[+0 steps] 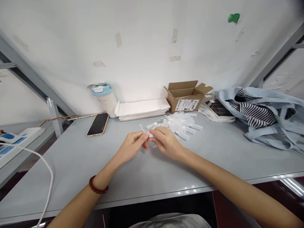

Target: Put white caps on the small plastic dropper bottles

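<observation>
My left hand point(134, 144) and my right hand point(167, 142) meet over the grey table point(147, 177). Between their fingertips they pinch a small white piece point(150, 135), mostly covered by the fingers. A thin white strand point(142, 127) sticks up beside the left fingers. Just behind the right hand lies a pile of translucent white tubes or tags point(184, 123) with thin strings. One clear tube point(151, 125) lies at the pile's left end, close to the fingers.
A phone point(98, 124), a blue-lidded cup point(105, 99), stacked white paper point(143, 108) and an open cardboard box point(186, 98) stand along the back. A blue cloth bag point(263, 114) lies right. A power strip point(14, 145) and white cable point(51, 177) are left.
</observation>
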